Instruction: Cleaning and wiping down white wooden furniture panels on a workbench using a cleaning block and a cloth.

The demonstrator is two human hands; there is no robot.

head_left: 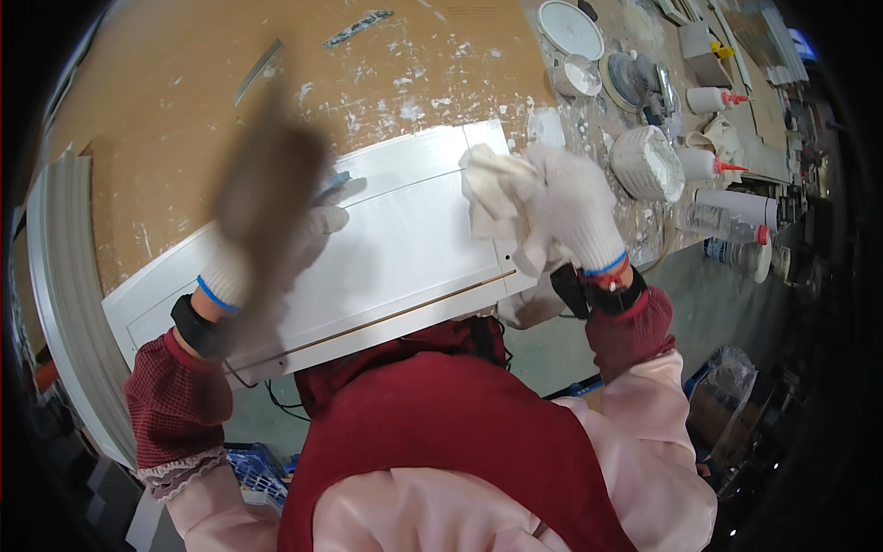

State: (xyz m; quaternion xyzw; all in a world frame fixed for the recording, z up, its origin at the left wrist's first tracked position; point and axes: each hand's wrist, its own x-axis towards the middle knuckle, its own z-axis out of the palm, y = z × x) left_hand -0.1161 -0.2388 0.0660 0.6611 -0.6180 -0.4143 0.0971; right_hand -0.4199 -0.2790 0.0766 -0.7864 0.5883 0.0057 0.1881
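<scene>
Brown particleboard makes up the tabletop [184, 138] I'm looking down on, smeared with white filler splashes across its far half. On it, running slantwise from lower left to upper right, lies a white cabinet door panel [405, 258] with a recessed centre and a thin groove along its near edge; its near edge overhangs the tabletop toward me. My right hand [575, 216], in a white knit glove, sits at the panel's upper right corner, its fingers curled and pinching a bunched white rag [492, 189] that presses against the panel surface. My left hand [276, 253], also gloved, rests over the panel's left half. A blurred brown shape [267, 202], too smeared to name, crosses in front of it, so I cannot tell whether those fingers are spread or closed around something. A bit of blue [336, 181] peeks out just beside that hand. Along the tabletop's right side stand 2 white tubs of filler [648, 161], a round lid [570, 29], and several white squeeze bottles with red tips [713, 98].
</scene>
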